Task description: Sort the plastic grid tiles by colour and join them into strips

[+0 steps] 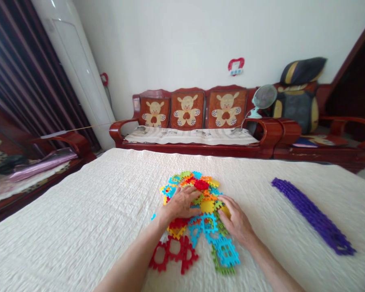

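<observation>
Counter cloth [88, 194]: could be rucked by pushing
Plastic pieces [207, 207]: could be scattered by sweeping
Left hand [180, 201]: spread open
Right hand [239, 224]: grip unclear

Beyond the left hand [182, 204], we see a red-brown wooden sofa [191, 150] with three bear-patterned cushions [187, 110] above a pale seat cover [194, 137], and, farther left of that hand, a tall white cabinet-like unit [76, 59] beside dark striped curtains [27, 73]. Past the right hand [237, 223] and off to its right, we find a pale-blue fan [265, 97] near a black-and-tan padded seat [298, 110], with a red heart-shaped fixture [236, 67] on the wall [170, 40]. Well left of the left hand, we notice a shiny pink package [44, 163] on another wooden seat [76, 144].
</observation>
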Demonstrator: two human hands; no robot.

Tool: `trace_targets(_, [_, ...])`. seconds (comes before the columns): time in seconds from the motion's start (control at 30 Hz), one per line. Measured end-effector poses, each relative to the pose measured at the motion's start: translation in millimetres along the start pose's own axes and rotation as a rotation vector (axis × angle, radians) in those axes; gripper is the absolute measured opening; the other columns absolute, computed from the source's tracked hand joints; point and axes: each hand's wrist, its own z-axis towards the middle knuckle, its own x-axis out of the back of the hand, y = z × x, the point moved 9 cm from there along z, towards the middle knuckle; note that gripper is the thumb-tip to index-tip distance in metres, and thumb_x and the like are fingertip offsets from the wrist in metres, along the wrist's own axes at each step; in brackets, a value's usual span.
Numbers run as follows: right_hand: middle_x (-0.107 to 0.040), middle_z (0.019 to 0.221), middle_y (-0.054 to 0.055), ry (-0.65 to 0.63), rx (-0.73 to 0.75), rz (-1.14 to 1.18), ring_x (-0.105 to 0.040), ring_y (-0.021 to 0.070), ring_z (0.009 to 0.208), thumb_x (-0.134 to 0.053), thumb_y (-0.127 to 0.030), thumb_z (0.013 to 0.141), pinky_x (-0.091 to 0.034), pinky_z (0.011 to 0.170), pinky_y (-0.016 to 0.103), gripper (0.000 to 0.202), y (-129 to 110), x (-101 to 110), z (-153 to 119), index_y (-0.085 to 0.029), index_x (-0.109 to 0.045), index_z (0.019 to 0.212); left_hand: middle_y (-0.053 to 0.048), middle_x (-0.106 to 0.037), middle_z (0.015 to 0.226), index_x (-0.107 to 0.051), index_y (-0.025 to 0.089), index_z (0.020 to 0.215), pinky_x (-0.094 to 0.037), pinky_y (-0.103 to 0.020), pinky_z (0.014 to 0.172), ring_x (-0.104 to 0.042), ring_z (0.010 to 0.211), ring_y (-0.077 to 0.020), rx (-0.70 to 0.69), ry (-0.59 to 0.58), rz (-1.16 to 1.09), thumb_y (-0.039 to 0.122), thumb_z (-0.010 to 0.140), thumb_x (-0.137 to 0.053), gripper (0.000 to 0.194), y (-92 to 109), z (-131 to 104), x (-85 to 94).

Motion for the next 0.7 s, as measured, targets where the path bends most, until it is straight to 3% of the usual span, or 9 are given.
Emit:
trace_targets(0.13, [-0.055,0.121,0.011,-0.001,-0.005,0.005,-0.050,0.0229,0.115,-0.043,-0.026,0.082,-0.041,0.099,0.042,0.038,1,0,0,-0.019,-0.050,0.119,-0.005,-0.057,0.117,-0.058,0.024,0.109,-0.036,-0.038,0.095,-0.053,0.106,-0.0226,-0.021,-0.032,-0.005,0.048,0.070,-0.061,0.045,1,0,-4.6])
trace_targets(0.23, [-0.056,0.119,0.010,0.006,-0.010,0.015,-0.052,0.0228,0.113,-0.043,-0.026,0.081,-0.042,0.098,0.043,0.038,-1,2,1,-0.019,-0.052,0.117,-0.004,-0.061,0.104,-0.063,0.021,0.092,-0.041,-0.034,0.087,-0.057,0.095,-0.0203,-0.004,-0.075,0.021,0.041,0.068,-0.063,0.032,-7,-2,-2.0])
trace_targets(0.37, [-0.057,0.118,0.011,0.014,-0.016,0.024,-0.052,0.0228,0.112,-0.043,-0.026,0.080,-0.042,0.098,0.042,0.038,-4,5,2,-0.019,-0.053,0.116,-0.004,-0.064,0.092,-0.064,0.020,0.086,-0.044,-0.031,0.081,-0.059,0.087,-0.0190,0.066,-0.124,0.054,0.026,0.068,-0.059,0.020,-24,-5,4.7])
trace_targets(0.5, [-0.056,0.118,0.011,0.009,-0.013,0.026,-0.052,0.0223,0.113,-0.043,-0.024,0.080,-0.042,0.098,0.042,0.038,-5,4,2,-0.018,-0.052,0.116,-0.005,-0.064,0.100,-0.064,0.020,0.094,-0.044,-0.033,0.086,-0.058,0.097,-0.0205,0.085,-0.051,0.057,0.017,0.070,-0.054,0.026,-29,-7,15.9])
trace_targets(0.6, [-0.056,0.119,0.011,0.012,-0.010,0.028,-0.051,0.0224,0.114,-0.044,-0.025,0.080,-0.042,0.099,0.042,0.038,-4,4,2,-0.018,-0.051,0.117,-0.005,-0.061,0.115,-0.063,0.023,0.103,-0.040,-0.035,0.095,-0.054,0.109,-0.0204,-0.021,0.006,-0.001,0.022,0.075,-0.053,0.030,-13,-5,15.8])
trace_targets(0.7, [-0.055,0.120,0.010,0.009,-0.010,0.032,-0.050,0.0222,0.114,-0.044,-0.024,0.080,-0.041,0.099,0.041,0.039,-3,4,1,-0.019,-0.051,0.118,-0.005,-0.055,0.126,-0.058,0.025,0.115,-0.038,-0.036,0.099,-0.049,0.116,-0.0206,-0.134,-0.007,-0.057,0.030,0.078,-0.054,0.037,8,-2,3.4])
